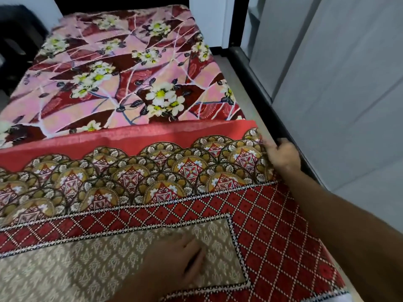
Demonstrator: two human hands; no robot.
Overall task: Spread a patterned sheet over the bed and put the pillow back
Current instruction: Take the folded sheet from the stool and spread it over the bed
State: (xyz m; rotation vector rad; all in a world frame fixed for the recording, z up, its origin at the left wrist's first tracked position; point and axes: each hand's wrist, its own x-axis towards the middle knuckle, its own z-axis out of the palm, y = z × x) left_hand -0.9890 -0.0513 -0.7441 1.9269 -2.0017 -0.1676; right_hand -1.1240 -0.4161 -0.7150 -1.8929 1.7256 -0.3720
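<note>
Filling most of the view from where I stand is the bed (236,79), running away towards the far wall. A pale strip of its base shows along the right side, with a black frame rail (260,83) just beyond it. Pale grey wall panels (338,94) stand close behind that rail.

The far half of the mattress shows a floral cover (109,68), pink and maroon with white, yellow-centred flowers. It lies fairly flat.

Over the near half lies the patterned sheet (152,171). Its plain red border overlaps the floral cover in a straight line across the bed. Nearer me comes a band of gold and brown scalloped medallions, then a red diamond lattice. Nearest of all is a beige centre panel (87,258) edged in black and white.

A dark, bulky object (15,40) sits off the far left corner of the bed, too shadowed to name.

Of the hands, the right hand (283,156) is out at the sheet's right edge beside the rail, fingers curled on the fabric. The left hand (174,256) lies flat on the beige panel, fingers straight and together.
</note>
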